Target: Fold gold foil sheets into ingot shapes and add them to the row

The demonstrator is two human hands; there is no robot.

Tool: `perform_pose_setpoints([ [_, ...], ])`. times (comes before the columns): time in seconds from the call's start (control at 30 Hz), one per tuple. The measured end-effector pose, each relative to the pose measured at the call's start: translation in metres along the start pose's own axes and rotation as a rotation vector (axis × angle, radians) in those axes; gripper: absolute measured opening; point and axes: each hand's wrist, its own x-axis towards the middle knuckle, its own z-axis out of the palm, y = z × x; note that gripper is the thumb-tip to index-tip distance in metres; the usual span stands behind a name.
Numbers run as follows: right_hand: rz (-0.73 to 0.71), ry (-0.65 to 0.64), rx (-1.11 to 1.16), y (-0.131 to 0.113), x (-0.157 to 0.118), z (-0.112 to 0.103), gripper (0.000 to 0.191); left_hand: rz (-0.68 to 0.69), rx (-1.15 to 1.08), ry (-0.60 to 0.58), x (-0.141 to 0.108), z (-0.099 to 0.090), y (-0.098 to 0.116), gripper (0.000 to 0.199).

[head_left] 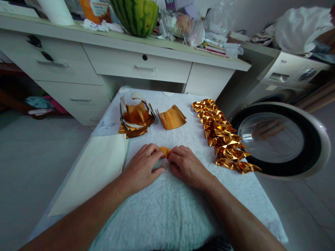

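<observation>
Sheet [91,170] lies left — foil pieces [227,152] right, watermelon [136,17] beyond.

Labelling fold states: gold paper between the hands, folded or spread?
Folded, at least partly: the gold paper looks small and creased between left hand and right hand, unlike the smoother gold sheet beyond. Its ends are hidden.

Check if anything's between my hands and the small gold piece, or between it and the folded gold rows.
Nothing visible separates your left hand or right hand from the small gold piece. Toward the folded gold rows, your right hand stands between.
</observation>
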Motion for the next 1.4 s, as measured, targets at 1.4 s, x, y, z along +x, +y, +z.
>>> perform_pose_setpoints([
  [1.4, 0.042, 0.005, -0.056, -0.009, -0.001, -0.001, 0.018, -0.005, 0.005, 0.045, -0.001, 0.005, 0.0, 0.016],
])
